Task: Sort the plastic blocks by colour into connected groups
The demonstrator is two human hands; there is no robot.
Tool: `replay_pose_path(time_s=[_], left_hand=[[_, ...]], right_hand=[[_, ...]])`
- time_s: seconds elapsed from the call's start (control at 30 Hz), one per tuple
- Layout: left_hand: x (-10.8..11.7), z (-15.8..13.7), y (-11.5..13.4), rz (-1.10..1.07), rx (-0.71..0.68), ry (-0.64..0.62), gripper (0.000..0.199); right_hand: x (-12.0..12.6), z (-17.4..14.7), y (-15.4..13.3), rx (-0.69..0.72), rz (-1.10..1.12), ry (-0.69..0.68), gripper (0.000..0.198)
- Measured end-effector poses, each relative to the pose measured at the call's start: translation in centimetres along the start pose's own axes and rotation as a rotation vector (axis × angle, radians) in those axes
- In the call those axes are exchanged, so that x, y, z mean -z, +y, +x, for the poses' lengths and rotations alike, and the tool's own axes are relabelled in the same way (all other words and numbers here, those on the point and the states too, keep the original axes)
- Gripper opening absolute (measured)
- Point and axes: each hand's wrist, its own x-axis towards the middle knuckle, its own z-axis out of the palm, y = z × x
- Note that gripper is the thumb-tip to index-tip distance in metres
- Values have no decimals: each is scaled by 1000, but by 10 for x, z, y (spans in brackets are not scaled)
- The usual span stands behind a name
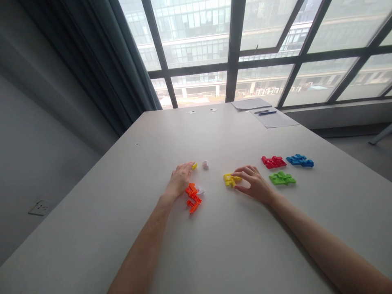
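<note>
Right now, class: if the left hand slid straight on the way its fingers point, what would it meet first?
The left hand points up and right; its fingertips already touch a small yellow piece. Just beyond lies a white piece, probably next, though depth is unclear.

Bare table [232, 245] nearside; orange piece [193, 197] lies between forearms.

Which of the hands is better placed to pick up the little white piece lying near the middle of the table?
The left hand, probably. Its fingertips rest at a small yellow piece right beside the white piece. The right hand is farther off, with its fingers on the larger yellow piece.
</note>
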Motion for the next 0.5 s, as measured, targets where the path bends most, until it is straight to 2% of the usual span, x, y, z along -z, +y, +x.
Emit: replay_pose_path(time_s=[0.3,0.37,0.5], left_hand=[[-2,1,8,33,-74,81,19],[-3,2,9,-18,-76,83,13],[0,5,12,-234,-13,110,14]], right_hand=[[1,0,1,4,13,8,24],[0,0,2,8,8,10,24],[0,-1,3,5,12,27,22]])
